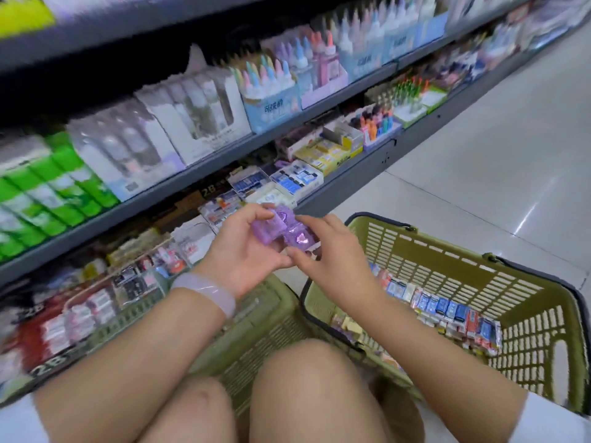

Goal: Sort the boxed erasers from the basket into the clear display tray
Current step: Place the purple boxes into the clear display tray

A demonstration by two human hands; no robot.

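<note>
Both hands meet above the shelf edge, holding small purple boxed erasers (281, 230): the left hand (246, 251) cradles them with curled fingers, and the right hand (326, 247) pinches them from the other side. More boxed erasers lie in the green basket (479, 270) on the floor.

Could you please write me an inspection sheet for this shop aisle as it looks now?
Surface: pale tiled floor, glossy.
Job's things: purple boxes held in both hands; green basket with a row of boxed erasers inside; clear tray not identifiable.
Clutter: second green basket under the left forearm.
Hands: left hand and right hand both grip the purple boxes.
Cables: nothing seen.
Surroundings: shelves of blurred stationery on the left.
</note>
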